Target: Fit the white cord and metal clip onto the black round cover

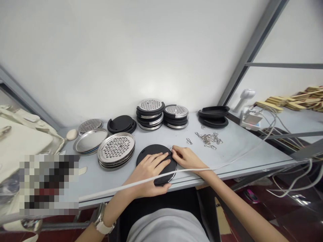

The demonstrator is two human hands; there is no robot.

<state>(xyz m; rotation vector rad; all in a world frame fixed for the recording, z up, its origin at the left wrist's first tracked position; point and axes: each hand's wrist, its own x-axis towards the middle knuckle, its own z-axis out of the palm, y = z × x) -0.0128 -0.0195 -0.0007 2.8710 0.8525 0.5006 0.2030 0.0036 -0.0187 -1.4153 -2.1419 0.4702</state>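
Note:
A flat black oval lid (pixel 151 150) lies on the grey table (pixel 232 148) just in front of me. My left hand (pixel 148 174) rests flat on it, fingers spread, pressing it down. My right hand (pixel 185 157) pinches a small metal clip (pixel 171 149) at the lid's right edge. A white cable (pixel 121 189) runs across my left wrist and the lid's near edge.
Stacked steel grater plates (pixel 116 148), a steel tray (pixel 90 139) and black lids (pixel 121 124) lie left. Two stacks of lids with graters (pixel 150 113) (pixel 176 116) stand at the back, more black lids (pixel 213 116) right. Loose metal clips (pixel 209 138) are scattered. A fabric bag (pixel 22 141) sits left.

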